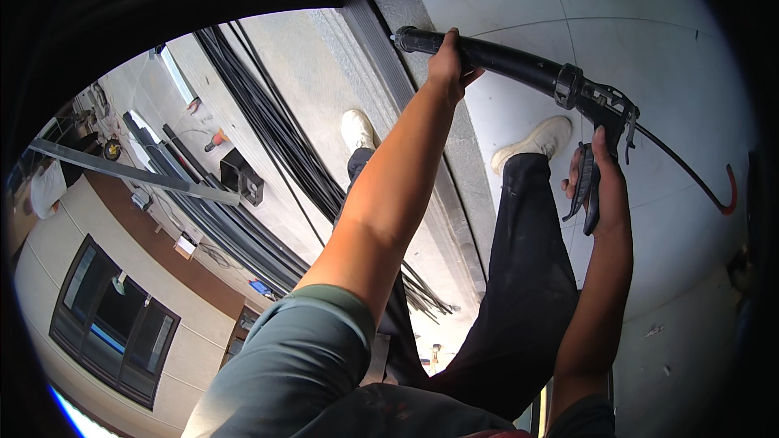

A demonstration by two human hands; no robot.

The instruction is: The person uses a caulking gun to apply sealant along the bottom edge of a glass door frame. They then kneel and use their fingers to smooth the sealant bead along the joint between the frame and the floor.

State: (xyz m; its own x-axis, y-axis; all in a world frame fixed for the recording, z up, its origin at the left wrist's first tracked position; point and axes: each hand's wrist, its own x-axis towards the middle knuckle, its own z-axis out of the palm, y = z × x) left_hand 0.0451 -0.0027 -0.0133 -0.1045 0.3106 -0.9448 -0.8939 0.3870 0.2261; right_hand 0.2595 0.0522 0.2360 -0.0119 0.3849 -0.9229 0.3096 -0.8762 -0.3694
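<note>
A black caulking gun [515, 63] is held out ahead of me, slanting down from upper left to right. My left hand [451, 69] is wrapped round the barrel near its front end. That end lies close to a dark metal frame rail [380, 40]; whether it touches cannot be told. My right hand [602, 182] grips the handle, with the trigger [578, 186] beside the fingers. Behind the handle, the thin plunger rod [677, 161] sticks out and ends in a red hook.
I stand astride a door sill, one pale shoe [357, 130] left of it, the other shoe [531, 144] on grey floor tiles [641, 57]. Long black strips [276, 122] and dark metal profiles [219, 211] lie to the left. A grey bar [134, 169] crosses there, near another person [47, 191].
</note>
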